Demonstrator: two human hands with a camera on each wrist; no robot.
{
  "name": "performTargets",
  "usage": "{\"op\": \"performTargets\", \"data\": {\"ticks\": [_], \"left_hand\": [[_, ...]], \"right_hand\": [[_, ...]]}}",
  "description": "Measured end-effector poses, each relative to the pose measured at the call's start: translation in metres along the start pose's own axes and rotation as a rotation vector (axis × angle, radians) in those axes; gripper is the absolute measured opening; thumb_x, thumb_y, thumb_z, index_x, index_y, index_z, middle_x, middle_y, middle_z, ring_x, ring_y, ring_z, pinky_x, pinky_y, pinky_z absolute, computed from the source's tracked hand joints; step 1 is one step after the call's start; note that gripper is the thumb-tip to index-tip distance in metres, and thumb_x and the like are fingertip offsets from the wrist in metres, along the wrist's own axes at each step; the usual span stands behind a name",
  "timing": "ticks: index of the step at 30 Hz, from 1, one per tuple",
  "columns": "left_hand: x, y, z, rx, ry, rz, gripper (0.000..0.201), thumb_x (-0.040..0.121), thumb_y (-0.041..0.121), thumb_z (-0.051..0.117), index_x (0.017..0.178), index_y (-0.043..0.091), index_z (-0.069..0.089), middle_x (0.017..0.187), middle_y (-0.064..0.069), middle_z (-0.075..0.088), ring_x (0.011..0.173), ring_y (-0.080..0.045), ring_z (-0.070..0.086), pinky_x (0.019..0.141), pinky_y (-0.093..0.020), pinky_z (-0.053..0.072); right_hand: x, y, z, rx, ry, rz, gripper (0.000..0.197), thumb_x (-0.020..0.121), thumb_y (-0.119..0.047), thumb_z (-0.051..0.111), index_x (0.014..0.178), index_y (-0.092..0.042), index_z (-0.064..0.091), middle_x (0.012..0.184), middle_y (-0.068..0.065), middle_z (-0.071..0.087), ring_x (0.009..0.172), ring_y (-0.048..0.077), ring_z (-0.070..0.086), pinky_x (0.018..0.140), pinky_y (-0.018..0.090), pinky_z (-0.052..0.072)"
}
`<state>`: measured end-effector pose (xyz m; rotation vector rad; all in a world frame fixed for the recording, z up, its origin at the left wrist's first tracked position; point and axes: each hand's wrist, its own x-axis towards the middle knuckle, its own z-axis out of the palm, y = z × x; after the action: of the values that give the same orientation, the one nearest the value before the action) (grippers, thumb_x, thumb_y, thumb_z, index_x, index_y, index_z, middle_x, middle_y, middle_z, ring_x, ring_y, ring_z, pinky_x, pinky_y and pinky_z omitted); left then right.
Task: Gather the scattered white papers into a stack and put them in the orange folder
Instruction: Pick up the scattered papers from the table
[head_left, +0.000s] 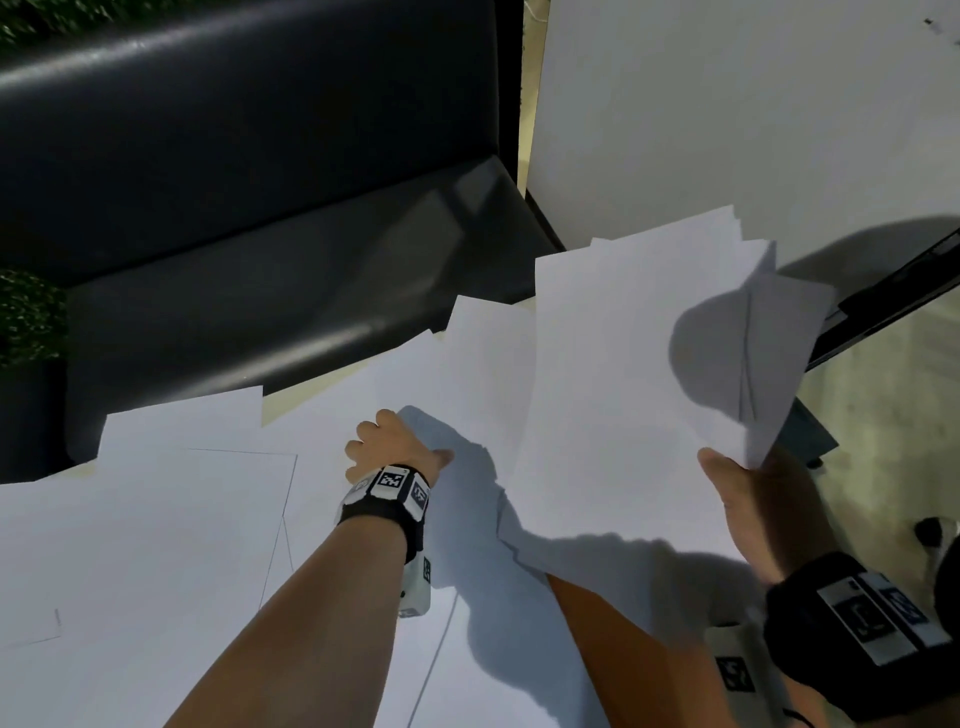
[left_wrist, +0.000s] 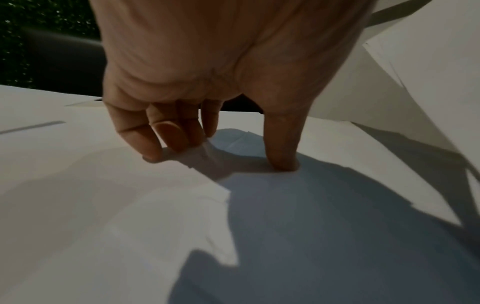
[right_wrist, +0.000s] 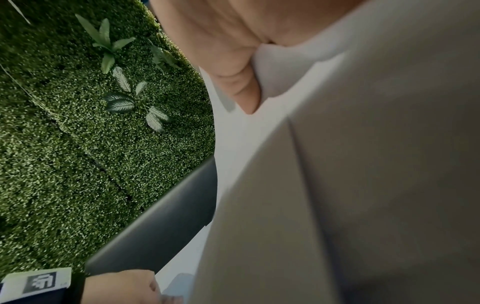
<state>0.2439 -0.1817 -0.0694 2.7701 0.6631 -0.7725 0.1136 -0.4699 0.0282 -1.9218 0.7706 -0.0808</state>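
- The right hand (head_left: 748, 499) holds up a loose sheaf of white paper sheets (head_left: 623, 374), thumb on top and fingers hidden underneath, clamped on its near edge; the sheaf fans upward and away, lifted clear of the table.
- In the right wrist view the same thumb (right_wrist: 241, 82) presses against the sheets, which fill most of that picture.
- The left hand (head_left: 395, 447) is down on the scattered flat white papers (head_left: 171, 519) covering the tabletop, its fingers (left_wrist: 166, 133) curled and bunched with tips touching a sheet, the thumb (left_wrist: 280, 144) planted apart from them; the paper puckers between them, a light pinch.
- A strip of the flat orange folder (head_left: 613, 654) shows beneath the raised sheaf, lying under the loose papers near the right forearm; most of it is covered.
- Beyond the table sits a dark leather sofa (head_left: 234, 182), and behind it a green artificial foliage wall (right_wrist: 78, 144).
- Each wrist carries a black band with marker tags (head_left: 387, 491).
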Motion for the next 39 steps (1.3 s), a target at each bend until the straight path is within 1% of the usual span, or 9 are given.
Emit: {"op": "performTargets", "data": {"ticks": [8,14,18,22,27,30,35,37,39], "left_hand": [[0.014,0.007,0.001,-0.072,-0.149,0.134,0.071,0.081,0.034,0.078,0.142,0.017,0.046,0.134,-0.009,0.058,0.118,-0.033,0.061,0.096,-0.039,0.052],[-0.004,-0.001,-0.025,-0.257,0.031,0.207,0.003,0.094,0.012,0.051,0.096,0.011,0.050,0.102,-0.012,0.066,0.087,-0.031,0.057,0.075,-0.035,0.046],[-0.016,-0.026,-0.072,-0.484,0.252,0.274,0.010,0.095,0.011,0.049,0.100,0.017,0.055,0.091,-0.007,0.063,0.083,-0.032,0.056,0.075,-0.033,0.040],[-0.026,-0.056,-0.116,-1.020,0.294,0.315,0.022,0.096,0.004,0.055,0.088,0.023,0.063,0.083,-0.001,0.064,0.072,-0.021,0.057,0.070,-0.031,0.045],[-0.029,-0.078,-0.122,-1.413,-0.076,0.347,0.011,0.096,0.006,0.060,0.100,0.012,0.068,0.095,-0.008,0.076,0.076,-0.022,0.070,0.069,-0.032,0.057],[-0.034,-0.069,-0.093,-1.278,-0.250,0.294,0.021,0.079,0.018,0.070,0.095,0.005,0.067,0.090,-0.019,0.071,0.076,-0.027,0.060,0.063,-0.032,0.047],[-0.054,-0.047,-0.054,-1.025,-0.416,0.282,0.026,0.066,0.016,0.068,0.089,0.011,0.057,0.073,-0.005,0.064,0.066,-0.021,0.057,0.060,-0.030,0.046],[-0.054,-0.046,-0.048,-0.998,-0.469,0.295,0.027,0.068,0.008,0.068,0.088,0.007,0.050,0.077,-0.011,0.052,0.068,-0.020,0.048,0.059,-0.030,0.040],[-0.051,-0.044,-0.044,-0.977,-0.478,0.290,0.030,0.071,-0.004,0.065,0.078,0.015,0.043,0.074,-0.005,0.036,0.065,-0.019,0.030,0.055,-0.028,0.029]], "right_hand": [[0.008,0.010,0.005,0.034,-0.068,0.020,0.011,0.095,-0.003,0.055,0.097,-0.011,0.063,0.086,-0.003,0.068,0.079,0.010,0.060,0.064,0.020,0.042],[0.014,0.008,0.004,0.025,-0.053,0.046,0.011,0.095,-0.007,0.056,0.091,-0.015,0.063,0.083,-0.002,0.068,0.075,0.014,0.060,0.061,0.020,0.041],[0.022,0.016,0.009,-0.012,-0.019,0.085,0.007,0.092,-0.011,0.057,0.090,-0.010,0.063,0.085,0.010,0.070,0.082,0.034,0.063,0.065,0.028,0.044],[0.025,0.016,0.021,0.016,-0.002,0.123,0.022,0.092,-0.012,0.058,0.113,-0.013,0.062,0.097,0.003,0.070,0.085,0.022,0.064,0.065,0.022,0.044],[0.019,0.004,0.036,0.142,-0.056,0.094,0.031,0.090,-0.003,0.059,0.098,-0.031,0.071,0.091,-0.012,0.077,0.087,0.012,0.073,0.078,0.033,0.054],[0.009,-0.013,0.041,0.336,-0.167,0.188,0.030,0.093,0.008,0.056,0.100,-0.016,0.072,0.089,-0.014,0.077,0.078,0.002,0.073,0.079,0.033,0.058],[-0.006,-0.026,0.052,0.536,-0.280,0.357,0.025,0.092,0.003,0.059,0.110,-0.009,0.071,0.107,0.007,0.076,0.106,0.026,0.070,0.085,0.034,0.055],[-0.008,-0.031,0.051,0.681,-0.279,0.445,0.024,0.092,-0.014,0.061,0.114,-0.010,0.071,0.116,0.006,0.074,0.120,0.033,0.062,0.097,0.044,0.050],[-0.010,-0.035,0.045,1.018,-0.141,0.548,0.061,0.086,-0.049,0.062,0.132,-0.009,0.058,0.135,0.004,0.059,0.137,0.036,0.044,0.109,0.050,0.036]]}}
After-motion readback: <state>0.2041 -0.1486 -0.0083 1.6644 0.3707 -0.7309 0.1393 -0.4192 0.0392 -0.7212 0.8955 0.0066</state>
